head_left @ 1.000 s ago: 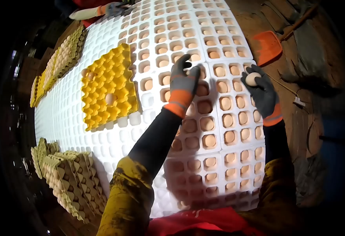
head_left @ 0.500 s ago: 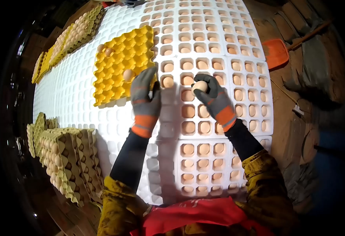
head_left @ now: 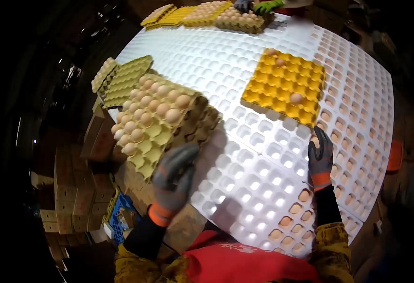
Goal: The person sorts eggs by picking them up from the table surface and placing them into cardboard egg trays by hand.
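Observation:
My left hand (head_left: pixel 173 177), in a grey glove with an orange cuff, is beside the near edge of a stack of pulp egg trays (head_left: pixel 153 134). Its fingers are bent and apart from the thumb, and no egg shows in it. Several brown eggs (head_left: pixel 173 116) fill part of the top tray; its front cups are bare. My right hand (head_left: pixel 321 155), gloved alike, is over the white foam egg trays (head_left: pixel 244 177), with an egg (head_left: pixel 315 141) between thumb and fingers. Just beyond it lies a yellow egg tray (head_left: pixel 282 85) holding 3 eggs.
At the far edge stand more filled egg trays (head_left: pixel 207 14), where another person's green-gloved hand (head_left: pixel 268 6) shows. Cardboard boxes (head_left: pixel 77 188) and a blue crate (head_left: pixel 122 212) are down at the left. An orange shovel (head_left: pixel 394 156) lies beyond the right edge.
My view has swung left, bringing the pulp tray stack closer to the middle. My left hand has moved from beside the yellow tray to that stack. The right stays over the foam.

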{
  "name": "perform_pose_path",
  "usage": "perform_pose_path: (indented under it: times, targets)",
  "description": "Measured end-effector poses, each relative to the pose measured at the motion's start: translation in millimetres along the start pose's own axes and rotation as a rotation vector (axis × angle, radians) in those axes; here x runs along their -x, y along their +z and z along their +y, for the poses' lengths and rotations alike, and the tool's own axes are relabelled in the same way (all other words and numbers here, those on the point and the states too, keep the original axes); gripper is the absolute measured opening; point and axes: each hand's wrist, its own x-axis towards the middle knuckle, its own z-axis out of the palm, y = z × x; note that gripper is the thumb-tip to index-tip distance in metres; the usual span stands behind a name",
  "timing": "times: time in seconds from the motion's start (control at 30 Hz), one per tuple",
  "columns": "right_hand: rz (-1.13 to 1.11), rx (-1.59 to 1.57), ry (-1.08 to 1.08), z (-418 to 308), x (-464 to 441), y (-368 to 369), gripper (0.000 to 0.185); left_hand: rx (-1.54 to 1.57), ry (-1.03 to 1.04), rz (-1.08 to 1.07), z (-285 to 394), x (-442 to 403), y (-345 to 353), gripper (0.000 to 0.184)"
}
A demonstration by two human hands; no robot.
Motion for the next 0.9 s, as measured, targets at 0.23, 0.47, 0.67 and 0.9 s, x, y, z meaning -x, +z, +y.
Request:
perform_pose_path:
  times: [0.23,0.47,0.67,0.9]
  targets:
    - [-0.348,-0.696,0.113,-211.9,-24.7,61.2,0.037,-0.416,0.168,-0.110,-101.2,-42.9,-157.2,0.052]
    - [-0.317,0.267,-0.243,-342.4,-63.2,149.9,0.051,-0.406,0.451,-0.573,-167.7,-107.8,-169.2,0.040]
    - [-0.296,0.338,-0.130,-349.2,-59.6,171.6,0.040,-0.253,0.432,-0.708,-202.1,-138.6,-166.0,0.037]
    - [0.040,-0.953,0.503,-324.2,-48.2,147.0,0.039,0.483,-0.065,-0.683,-222.2,-150.9,-184.3,0.045]
